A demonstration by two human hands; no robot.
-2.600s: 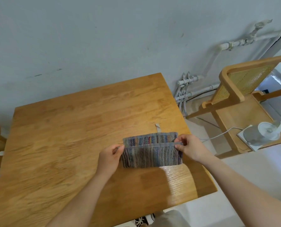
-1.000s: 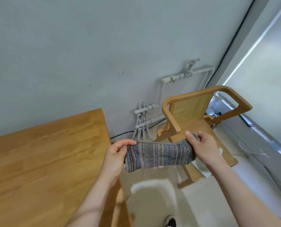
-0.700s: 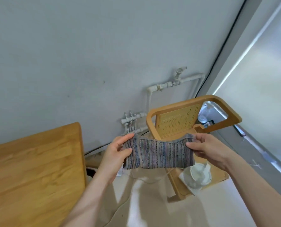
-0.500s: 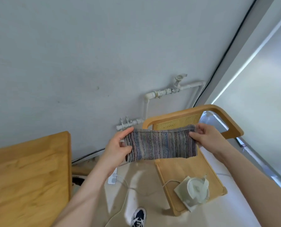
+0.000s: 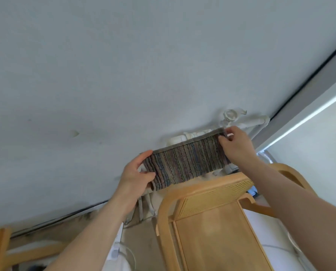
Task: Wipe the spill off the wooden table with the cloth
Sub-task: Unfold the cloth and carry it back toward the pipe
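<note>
Cloth (image 5: 184,165), folded to a striped band, carried up in the last seconds to just above the chair (image 5: 208,190) back, left hand (image 5: 135,177) clamped on its lower end, right hand (image 5: 236,147) pinching its upper corner near the pipe (image 5: 241,122) behind the chair; wiping probably finished, hanging-up likely.

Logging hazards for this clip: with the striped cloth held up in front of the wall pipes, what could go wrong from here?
1. The right hand pinches only the upper corner of the cloth while the left hand grips the other end; a slip could drop it behind the chair.
2. The cloth hangs close to the pipe valve and might snag there.
</note>
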